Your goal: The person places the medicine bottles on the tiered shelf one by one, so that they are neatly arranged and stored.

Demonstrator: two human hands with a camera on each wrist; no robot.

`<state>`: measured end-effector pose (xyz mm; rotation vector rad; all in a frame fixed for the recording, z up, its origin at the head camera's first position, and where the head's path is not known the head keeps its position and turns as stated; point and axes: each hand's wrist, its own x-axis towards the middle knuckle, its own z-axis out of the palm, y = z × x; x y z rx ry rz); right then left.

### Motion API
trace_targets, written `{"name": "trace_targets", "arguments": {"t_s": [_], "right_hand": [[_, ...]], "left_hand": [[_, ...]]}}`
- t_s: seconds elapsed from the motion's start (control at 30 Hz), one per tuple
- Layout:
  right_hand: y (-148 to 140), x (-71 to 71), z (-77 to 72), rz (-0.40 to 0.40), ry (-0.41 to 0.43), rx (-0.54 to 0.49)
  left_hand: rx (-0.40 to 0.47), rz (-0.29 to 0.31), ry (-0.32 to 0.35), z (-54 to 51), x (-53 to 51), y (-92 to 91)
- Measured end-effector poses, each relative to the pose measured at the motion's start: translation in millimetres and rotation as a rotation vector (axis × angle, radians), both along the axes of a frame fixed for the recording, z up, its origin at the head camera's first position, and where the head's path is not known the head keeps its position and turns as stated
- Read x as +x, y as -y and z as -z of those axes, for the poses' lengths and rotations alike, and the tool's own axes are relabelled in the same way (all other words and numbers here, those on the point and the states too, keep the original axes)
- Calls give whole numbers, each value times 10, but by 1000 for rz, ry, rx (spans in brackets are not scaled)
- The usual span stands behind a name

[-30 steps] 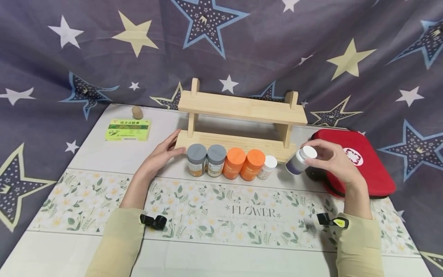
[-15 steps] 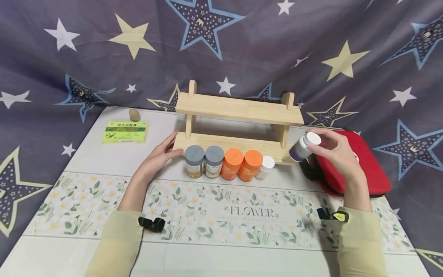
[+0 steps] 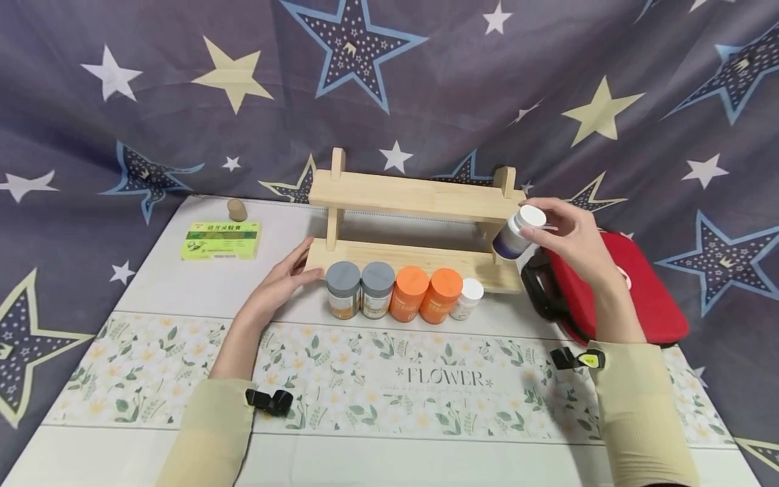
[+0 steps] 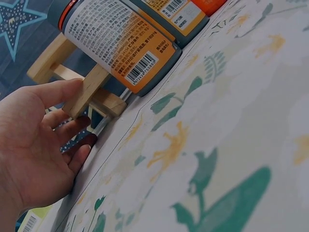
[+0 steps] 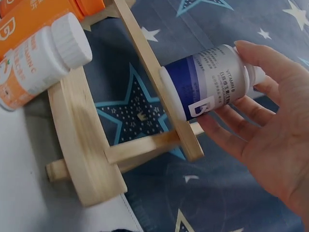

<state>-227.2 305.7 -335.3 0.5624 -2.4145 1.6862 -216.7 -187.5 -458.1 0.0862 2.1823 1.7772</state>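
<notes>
My right hand (image 3: 578,243) grips a white pill bottle (image 3: 511,242) by its cap end, tilted, at the right end of the two-tier wooden shelf (image 3: 414,194). In the right wrist view this bottle (image 5: 207,79) shows a purple band and the words "VITAMIN B"; its base is at the upper board. At the shelf's left end, my left hand (image 3: 276,287) holds the end of the lower board, thumb on one side and fingers on the other. Two grey-capped bottles (image 3: 343,289), two orange bottles (image 3: 410,293) and a small white bottle (image 3: 467,299) stand in a row before the shelf.
A red case (image 3: 645,297) with a black handle lies at the right, under the right forearm. A green-yellow medicine box (image 3: 221,241) and a small brown object (image 3: 237,210) lie back left. A star-patterned curtain (image 3: 456,81) hangs behind the table.
My right hand has lifted the white pill bottle up and slightly left, from beside the lower board to near the upper board. The left hand stays at the shelf's left end.
</notes>
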Motion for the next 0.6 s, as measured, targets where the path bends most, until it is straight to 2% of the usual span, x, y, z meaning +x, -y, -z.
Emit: {"name": "trace_targets", "arguments": {"t_s": [0.1, 0.33, 0.6], "right_hand": [[84, -48, -50, 29, -27, 62], [319, -178, -144, -16, -28, -8], [574, -439, -223, -19, -100, 34]], "left_hand": [[2, 0, 2, 6, 3, -10], [-2, -7, -9, 29, 9, -30], [-19, -5, -12, 7, -14, -18]]}}
